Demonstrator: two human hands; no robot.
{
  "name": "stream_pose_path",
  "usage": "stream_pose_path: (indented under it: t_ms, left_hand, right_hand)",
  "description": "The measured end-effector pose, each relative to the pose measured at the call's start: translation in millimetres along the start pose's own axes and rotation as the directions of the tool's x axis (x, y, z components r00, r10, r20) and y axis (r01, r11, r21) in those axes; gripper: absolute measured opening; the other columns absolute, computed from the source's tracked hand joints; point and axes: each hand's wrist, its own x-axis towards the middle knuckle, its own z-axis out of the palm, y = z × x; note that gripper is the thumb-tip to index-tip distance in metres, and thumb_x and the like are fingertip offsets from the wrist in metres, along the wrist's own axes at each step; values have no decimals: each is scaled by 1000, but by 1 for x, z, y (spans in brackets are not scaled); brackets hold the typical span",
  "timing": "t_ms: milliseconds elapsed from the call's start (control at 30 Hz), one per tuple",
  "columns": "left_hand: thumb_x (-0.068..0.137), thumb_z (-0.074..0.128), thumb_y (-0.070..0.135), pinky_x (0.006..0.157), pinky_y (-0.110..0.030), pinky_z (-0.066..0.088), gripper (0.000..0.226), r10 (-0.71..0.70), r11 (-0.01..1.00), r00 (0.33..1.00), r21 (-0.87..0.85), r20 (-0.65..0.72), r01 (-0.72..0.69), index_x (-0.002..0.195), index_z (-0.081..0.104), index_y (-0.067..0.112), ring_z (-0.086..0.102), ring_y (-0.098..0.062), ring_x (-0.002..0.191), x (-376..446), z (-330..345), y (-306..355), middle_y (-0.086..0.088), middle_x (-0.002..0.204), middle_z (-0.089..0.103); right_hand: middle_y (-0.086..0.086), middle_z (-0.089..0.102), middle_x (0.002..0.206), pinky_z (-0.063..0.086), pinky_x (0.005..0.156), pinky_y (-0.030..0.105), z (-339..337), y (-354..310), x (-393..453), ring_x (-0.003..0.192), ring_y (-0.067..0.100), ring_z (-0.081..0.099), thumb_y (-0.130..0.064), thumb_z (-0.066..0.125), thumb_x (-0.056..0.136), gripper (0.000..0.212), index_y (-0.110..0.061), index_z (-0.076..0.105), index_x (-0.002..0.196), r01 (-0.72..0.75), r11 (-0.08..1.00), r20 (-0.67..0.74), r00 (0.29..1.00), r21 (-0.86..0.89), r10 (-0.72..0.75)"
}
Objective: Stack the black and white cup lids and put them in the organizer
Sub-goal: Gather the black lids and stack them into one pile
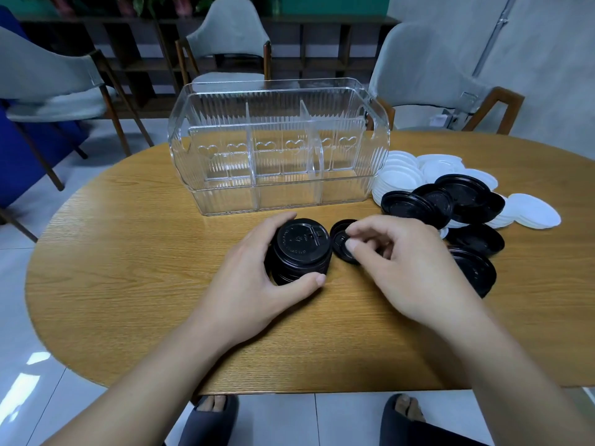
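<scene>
— How far has it got?

— Not far, I'd say. The organizer (277,146) stands at the back of the table (128,284) and every compartment I can see through its clear walls holds nothing yet.

— So only stacking so far?

— Yes. There's a short black stack (301,251) in front of the organizer. The left hand (257,268) is curled round it, fingers behind and thumb in front, steadying it on the table.

— And the other hand?

— The right hand (396,255) pinches a single black lid (343,241) by its edge, tilted, just beside the stack. My guess is that it goes on top next.

— What's left?

— Most of it. Loose black lids (450,201) lie scattered to the right, some overlapping, and the white lids (402,172) sit in a heap behind and under them, next to the organizer's right end. None of the white ones look stacked properly.

— So black first, then white?

— Seems so. Then both stacks still have to go in.
</scene>
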Motion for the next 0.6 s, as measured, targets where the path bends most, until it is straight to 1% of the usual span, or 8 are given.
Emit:
stream_pose_path:
  t_ms: [67, 100, 200, 300, 367, 433, 500, 600]
  left_hand:
    - [83, 92, 61, 120, -37, 49, 91, -3, 1000, 1000, -9, -1, 3, 161, 48, 43, 56, 4, 142, 0, 0, 0, 29, 151, 61]
    - [83, 92, 60, 120, -37, 49, 91, -4, 1000, 1000, -13, -2, 4, 161, 48, 43, 56, 4, 142, 0, 0, 1, 29, 151, 61]
    - [84, 93, 59, 119, -37, 49, 90, -6, 1000, 1000, -19, -1, 6, 161, 48, 44, 57, 4, 141, 0, 1, 1, 30, 150, 61]
    - [84, 91, 60, 120, -36, 48, 90, 1, 1000, 1000, -12, 3, -1, 161, 47, 44, 56, 4, 142, 1, 0, 1, 30, 151, 60]
    - [85, 91, 60, 120, -36, 48, 90, 4, 1000, 1000, -12, 5, -4, 161, 46, 44, 56, 4, 142, 1, 0, 1, 30, 151, 60]
    - [85, 91, 60, 120, -38, 48, 90, 4, 1000, 1000, -14, 9, -4, 162, 46, 45, 57, 3, 142, 0, 0, 0, 30, 151, 60]
    - [85, 91, 60, 121, -38, 48, 91, 3, 1000, 1000, -16, 9, -3, 162, 45, 45, 56, 2, 143, 0, 0, 0, 30, 152, 59]
    - [85, 91, 60, 122, -36, 46, 92, 11, 1000, 1000, -5, 6, -11, 163, 44, 45, 54, 4, 144, 0, 0, 1, 31, 154, 57]
  right_hand:
    - [-20, 72, 96, 52, 81, 21, 5, 0, -1, 88, -1, 66, -38, 82, 96, 19, -35, 80, 115, 23, 993, 18, 1000, -117, -21]
    - [-20, 70, 98, 52, 81, 22, 6, 0, 0, 89, 0, 64, -40, 83, 95, 22, -35, 79, 116, 34, 987, 29, 999, -160, -30]
    - [-19, 66, 98, 46, 77, 18, 11, 1, 3, 87, 0, 60, -42, 84, 93, 25, -34, 78, 116, 48, 972, 57, 998, -230, -36]
    - [-16, 64, 102, 48, 81, 27, 17, 2, 5, 90, 4, 57, -42, 84, 94, 25, -31, 80, 115, 70, 955, 71, 996, -289, -52]
    - [-15, 64, 101, 48, 82, 30, 17, 2, 6, 93, 8, 57, -40, 83, 95, 18, -30, 81, 110, 80, 950, 78, 995, -301, -59]
    - [-15, 64, 97, 44, 79, 29, 17, 1, 6, 92, 7, 56, -38, 82, 97, 10, -30, 81, 103, 82, 952, 81, 995, -294, -61]
    - [-16, 64, 94, 45, 78, 28, 16, 1, 5, 90, 6, 55, -36, 81, 97, 6, -30, 80, 98, 81, 955, 76, 995, -287, -62]
    - [-15, 63, 87, 53, 79, 35, 15, 0, 4, 87, 7, 57, -34, 82, 97, 12, -30, 76, 86, 79, 962, 16, 997, -261, -78]
